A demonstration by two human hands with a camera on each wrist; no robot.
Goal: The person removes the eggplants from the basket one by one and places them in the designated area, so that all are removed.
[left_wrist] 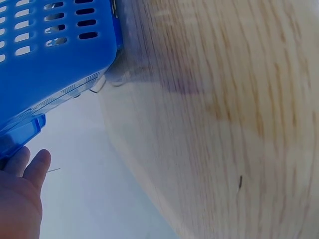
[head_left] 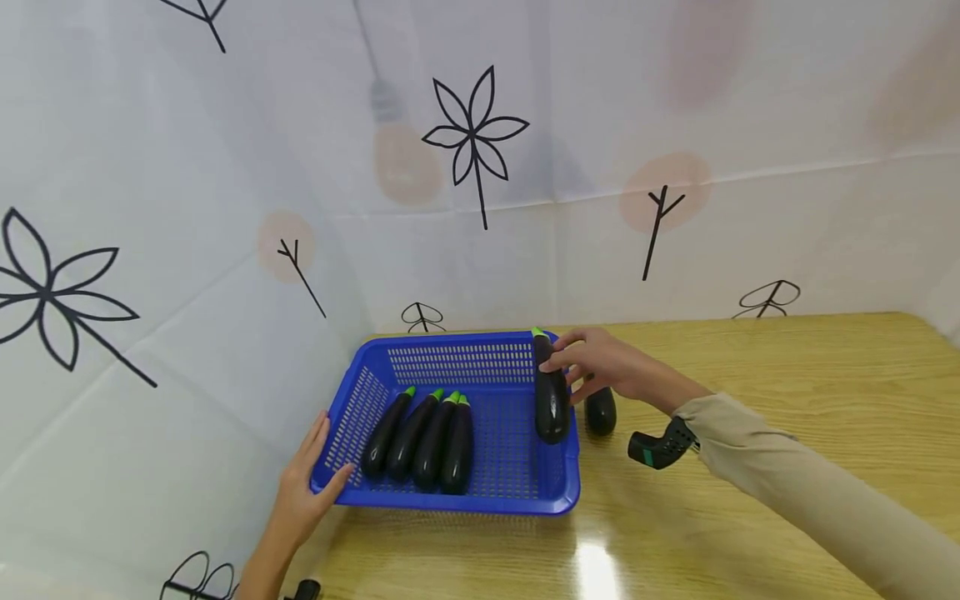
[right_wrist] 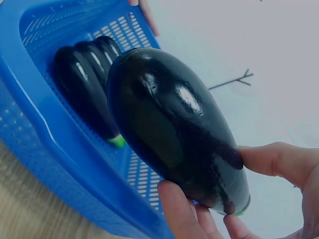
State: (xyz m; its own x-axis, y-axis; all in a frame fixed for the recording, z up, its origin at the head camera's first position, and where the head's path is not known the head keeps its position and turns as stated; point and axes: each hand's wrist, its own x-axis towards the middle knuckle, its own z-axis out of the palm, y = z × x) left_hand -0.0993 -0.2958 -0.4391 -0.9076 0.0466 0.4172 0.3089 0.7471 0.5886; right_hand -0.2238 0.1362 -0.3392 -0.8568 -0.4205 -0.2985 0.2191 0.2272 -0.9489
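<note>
My right hand [head_left: 596,362] pinches a glossy dark eggplant [head_left: 552,400] between thumb and fingers, near its green stem end. The eggplant hangs stem up over the right end of a blue perforated plastic basket [head_left: 504,442]; in the right wrist view its rounded end points toward the camera. Several eggplants [head_left: 426,446] lie side by side in the basket's left half, green stems toward the back. My left hand [head_left: 300,492] holds the basket's near left corner, thumb over the rim and fingers along the outer side. Another eggplant [head_left: 601,412] lies just right of the basket, partly behind my right hand.
The basket stands on a light wood-grain table [head_left: 787,400], near its left end. A white cloth [head_left: 585,250] printed with black plants hangs behind and to the left. Black straps are at both wrists, and a beige sleeve [head_left: 810,500] covers the right forearm.
</note>
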